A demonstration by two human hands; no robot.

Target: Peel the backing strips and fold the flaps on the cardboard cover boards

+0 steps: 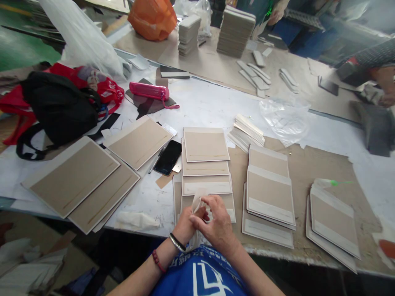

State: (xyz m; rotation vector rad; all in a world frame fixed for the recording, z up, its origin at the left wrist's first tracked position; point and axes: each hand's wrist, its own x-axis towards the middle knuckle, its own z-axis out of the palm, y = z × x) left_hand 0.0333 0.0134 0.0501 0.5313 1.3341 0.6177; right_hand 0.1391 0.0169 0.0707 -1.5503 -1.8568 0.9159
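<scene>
Close to my body, at the table's front edge, my left hand (186, 224) is closed around some thin whitish strips (196, 200) that look like paper or tape. My right hand (218, 222) meets it, with thumb and index finger pinched at the same strips. Part of the strips hangs down below my hands. Just beyond lies a column of overlapping beige panels (206, 144) with pale borders. Several of them carry a white band along the near edge, and my hands partly cover the nearest one.
More panels lie at left (74, 176) and right (270, 191). A black phone (168, 157) and a bundle of white strips (247, 131) flank the middle column. Further off are a pink bottle (148, 90), a black bag (60, 107), a plastic bag (285, 119) and a co-worker's hand (385, 84).
</scene>
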